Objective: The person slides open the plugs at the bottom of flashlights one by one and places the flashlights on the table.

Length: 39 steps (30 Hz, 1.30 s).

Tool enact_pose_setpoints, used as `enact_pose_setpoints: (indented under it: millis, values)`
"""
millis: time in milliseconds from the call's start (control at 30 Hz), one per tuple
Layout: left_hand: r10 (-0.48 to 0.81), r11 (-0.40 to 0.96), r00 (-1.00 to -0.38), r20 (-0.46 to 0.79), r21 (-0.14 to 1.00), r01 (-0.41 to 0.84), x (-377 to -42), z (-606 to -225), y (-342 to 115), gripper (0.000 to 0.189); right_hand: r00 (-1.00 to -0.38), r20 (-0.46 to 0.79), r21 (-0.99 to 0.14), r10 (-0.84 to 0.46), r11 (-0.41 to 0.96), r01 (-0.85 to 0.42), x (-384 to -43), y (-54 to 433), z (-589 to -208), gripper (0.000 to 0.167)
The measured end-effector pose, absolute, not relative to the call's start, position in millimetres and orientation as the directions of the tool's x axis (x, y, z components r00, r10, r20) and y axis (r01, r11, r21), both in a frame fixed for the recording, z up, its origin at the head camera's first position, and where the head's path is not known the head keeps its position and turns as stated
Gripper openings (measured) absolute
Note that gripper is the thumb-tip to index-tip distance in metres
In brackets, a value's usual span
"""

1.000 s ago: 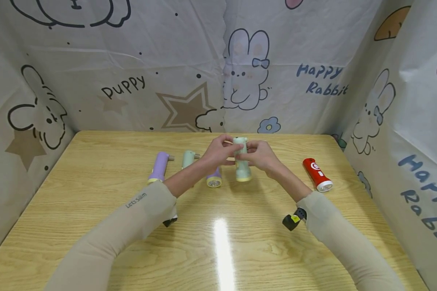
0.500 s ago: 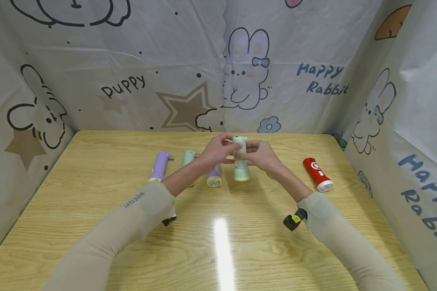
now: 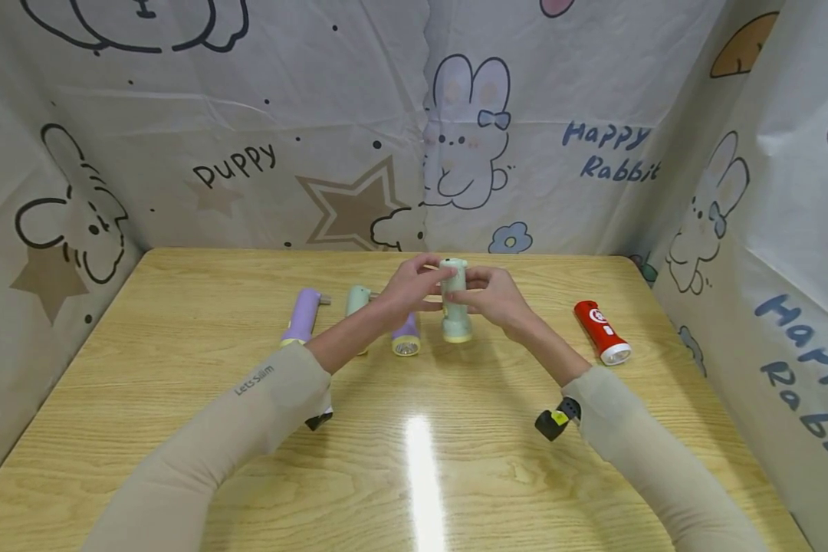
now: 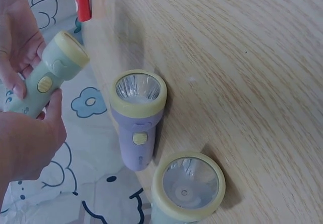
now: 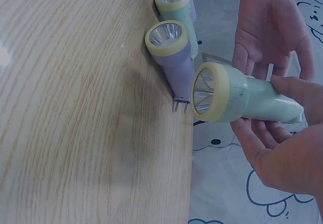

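A mint-green flashlight (image 3: 458, 307) with a pale yellow head ring is held up over the back of the table, its lens end down. My left hand (image 3: 412, 286) holds its upper part from the left, thumb on the near side. From the right, my right hand (image 3: 501, 295) grips the body, thumb across it and fingers behind. A yellow switch (image 4: 45, 85) shows on the body in the left wrist view. In the right wrist view a metal prong (image 5: 270, 71) stands out beside my fingers.
Left of the held flashlight lie a purple flashlight (image 3: 405, 337), a second mint-green one (image 3: 356, 300) partly behind my left arm, and another purple one (image 3: 303, 314) with plug prongs. A red flashlight (image 3: 601, 330) lies at right. Printed cloth (image 3: 262, 207) walls the table (image 3: 497, 475).
The held flashlight has shifted very slightly left and up and stands a little straighter. Both hands keep their hold; the other flashlights have not moved.
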<state>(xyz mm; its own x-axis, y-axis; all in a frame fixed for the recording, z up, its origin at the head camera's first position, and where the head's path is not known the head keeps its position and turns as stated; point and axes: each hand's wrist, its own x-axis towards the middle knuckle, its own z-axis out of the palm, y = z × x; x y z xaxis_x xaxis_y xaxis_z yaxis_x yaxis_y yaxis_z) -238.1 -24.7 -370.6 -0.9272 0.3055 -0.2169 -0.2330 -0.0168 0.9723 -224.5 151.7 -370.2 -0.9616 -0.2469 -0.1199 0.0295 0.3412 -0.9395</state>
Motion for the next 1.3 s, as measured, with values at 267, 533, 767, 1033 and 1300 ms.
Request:
enact_pose_setpoints:
  millis: [267, 533, 767, 1033, 1300]
  values:
    - [0.276, -0.057, -0.925, -0.259, 0.957, -0.285, -237.7, -367.9, -24.8, 0.042, -0.962, -0.125, -0.932, -0.244, 0.361, 0.030, -224.5, 150.2, -369.8, 0.048]
    - [0.251, -0.094, -0.910, -0.329, 0.928, -0.361, -237.1, -365.0, -24.5, 0.031, -0.960, -0.118, -0.926, -0.254, 0.377, 0.015, -222.5, 148.4, -369.2, 0.049]
    - [0.252, -0.123, -0.901, -0.353, 0.912, -0.392, -234.9, -362.7, -25.2, 0.022, -0.962, -0.113, -0.916, -0.248, 0.400, 0.004, -222.0, 146.2, -369.1, 0.044]
    - [0.247, -0.140, -0.897, -0.368, 0.902, -0.408, -234.7, -362.2, -25.9, 0.029, -0.963, -0.111, -0.911, -0.244, 0.412, 0.001, -222.3, 145.2, -369.4, 0.043]
    - [0.247, -0.157, -0.890, -0.383, 0.891, -0.427, -234.9, -362.2, -25.1, 0.028, -0.963, -0.108, -0.909, -0.246, 0.416, -0.004, -220.5, 145.3, -368.6, 0.043]
